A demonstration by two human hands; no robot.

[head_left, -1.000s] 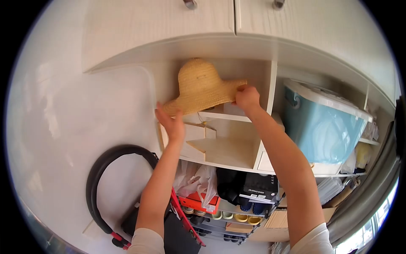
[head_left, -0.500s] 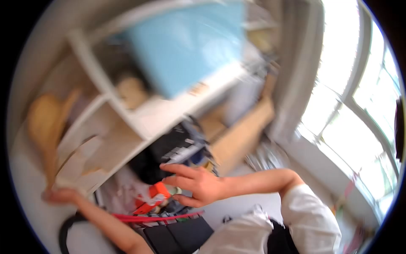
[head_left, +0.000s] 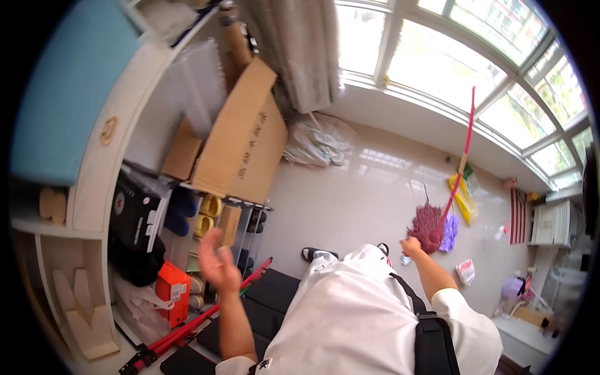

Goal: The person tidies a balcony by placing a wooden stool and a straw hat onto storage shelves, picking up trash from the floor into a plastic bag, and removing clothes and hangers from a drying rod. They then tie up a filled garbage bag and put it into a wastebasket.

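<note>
Hands: both empty.
Left hand (head_left: 217,261): fingers spread, raised in the air near the orange box (head_left: 170,289) on the shelf unit (head_left: 87,187) (touching nothing).
Right hand (head_left: 411,246): loose at the side, above the floor (head_left: 350,194), mop (head_left: 437,219) beyond.

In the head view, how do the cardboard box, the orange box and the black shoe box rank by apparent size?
1. cardboard box, largest.
2. black shoe box.
3. orange box, smallest.
The fisheye lens and differing nearness make true sizes unsure.
</note>
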